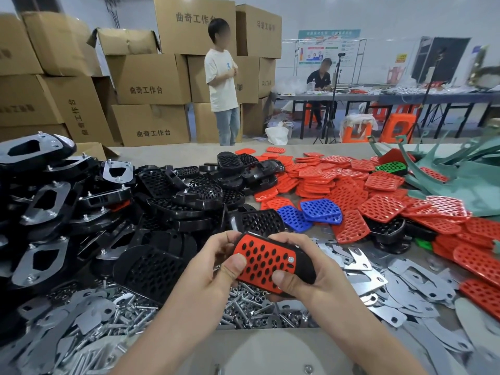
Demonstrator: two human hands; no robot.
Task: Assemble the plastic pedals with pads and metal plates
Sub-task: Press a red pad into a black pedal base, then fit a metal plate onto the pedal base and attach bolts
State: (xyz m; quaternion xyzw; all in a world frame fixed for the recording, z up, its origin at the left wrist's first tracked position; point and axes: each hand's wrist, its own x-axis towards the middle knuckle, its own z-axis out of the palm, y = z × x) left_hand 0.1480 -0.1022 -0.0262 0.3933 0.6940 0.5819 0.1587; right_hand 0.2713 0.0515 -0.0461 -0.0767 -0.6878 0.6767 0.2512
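At my eleven o'clock cardboard boxes (pixel 147 78) stand stacked behind a person in a white T-shirt (pixel 221 82), with orange stools (pixel 397 128) at one o'clock.

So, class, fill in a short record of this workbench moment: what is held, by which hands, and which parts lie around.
Held item: black pedal with red pad on top
Left hand: grips pedal's left end, thumb on pad
Right hand: grips right end, thumb on pad
Fastener: one bolt head showing in the pad
Beyond the hands: blue pads, red pads, black pedals
Beneath the hands: metal plates, loose bolts
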